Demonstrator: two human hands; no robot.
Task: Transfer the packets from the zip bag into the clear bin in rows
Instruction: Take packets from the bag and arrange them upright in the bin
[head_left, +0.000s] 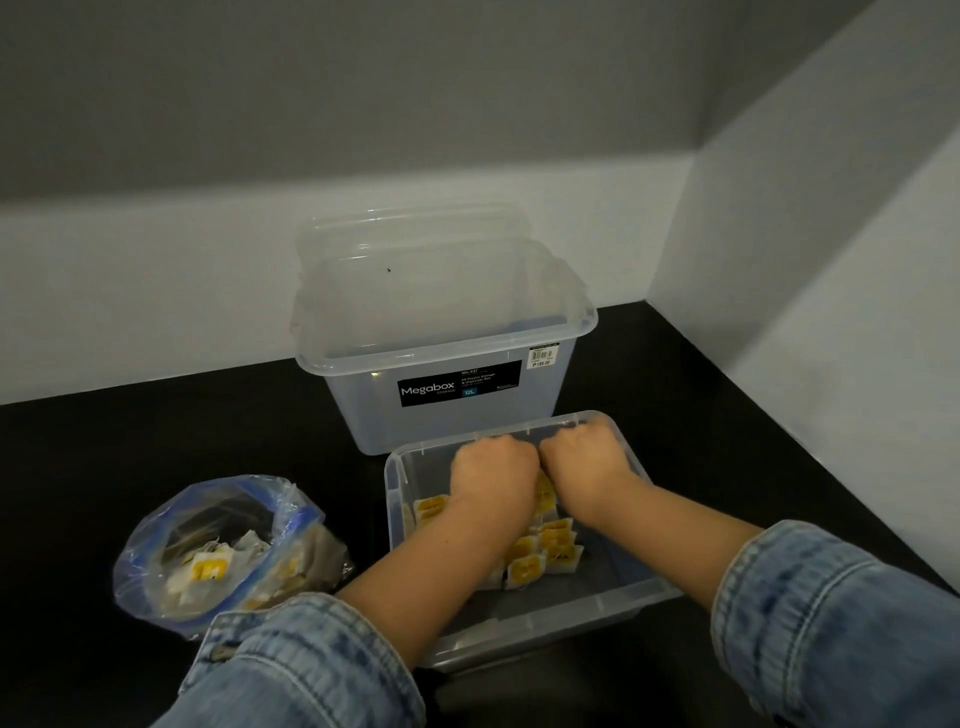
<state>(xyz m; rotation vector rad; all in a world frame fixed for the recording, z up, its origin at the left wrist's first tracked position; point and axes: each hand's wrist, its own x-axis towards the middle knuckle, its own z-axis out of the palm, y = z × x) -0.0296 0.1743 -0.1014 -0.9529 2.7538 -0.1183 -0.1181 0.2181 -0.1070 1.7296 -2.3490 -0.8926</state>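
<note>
Left grip (491, 467) and right grip (582, 454) reach forward side by side, knuckles up, fingers seemingly curled under.

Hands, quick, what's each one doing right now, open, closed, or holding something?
Left hand: inside the clear bin, fingers curled; what it holds cannot be told.
Right hand: also inside, fingers curled; what it holds cannot be told.

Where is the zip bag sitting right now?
In the head view the zip bag sits open on the black surface at lower left, just left of the clear bin and beside the left sleeve, with packets inside.
</note>
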